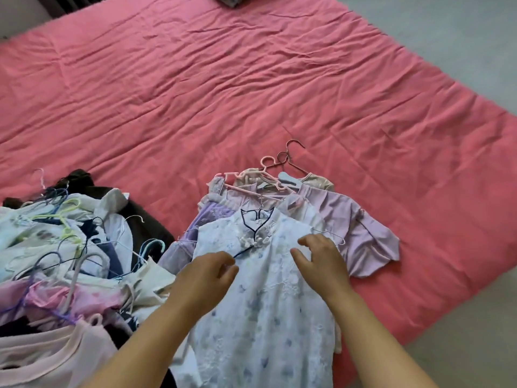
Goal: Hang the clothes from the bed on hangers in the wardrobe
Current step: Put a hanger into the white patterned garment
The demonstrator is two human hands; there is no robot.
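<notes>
A pale blue floral dress (265, 303) with dark navy collar trim lies on top of a small stack of hangered clothes near the bed's front edge. A thin wire hanger (333, 236) sticks out of its right shoulder. My left hand (207, 275) rests on the dress's left chest, fingers curled near the navy trim. My right hand (321, 259) lies on the dress's right shoulder with fingers bent, beside the wire hanger. Under the dress lie lilac garments (361, 228) and pink hangers (251, 180). The wardrobe is not in view.
A large heap of clothes on mixed hangers (64, 247) lies at the left of the pink bedspread (223, 93). A pale pink top (47, 351) lies at the bottom left. Grey floor (475, 51) runs along the bed's right side.
</notes>
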